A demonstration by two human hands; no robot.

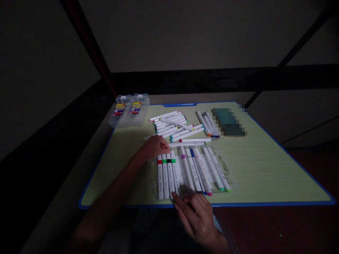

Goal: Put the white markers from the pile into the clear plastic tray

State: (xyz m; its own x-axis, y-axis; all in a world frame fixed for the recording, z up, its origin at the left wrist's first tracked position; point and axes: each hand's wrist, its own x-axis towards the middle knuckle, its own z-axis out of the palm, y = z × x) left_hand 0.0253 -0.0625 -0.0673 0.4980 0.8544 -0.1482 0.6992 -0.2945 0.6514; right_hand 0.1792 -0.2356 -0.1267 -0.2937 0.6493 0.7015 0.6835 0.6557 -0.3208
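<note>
My left hand (155,146) rests curled at the top of a clear plastic marker case (225,169), its fingers closed around the end of a white marker (189,144) lying crosswise. My right hand (194,215) is at the table's near edge, fingertips touching the bottom ends of the markers in the case. In the case, several white markers (166,174) with red, green and black bands lie side by side, and more (203,171) lie slanted to their right.
A loose pile of white markers (173,126) lies further back on the pale green table (265,165). Two clear empty cases with yellow labels (129,109) stand at the back left. A few markers (206,123) and a dark blurred object (229,121) lie at the back right.
</note>
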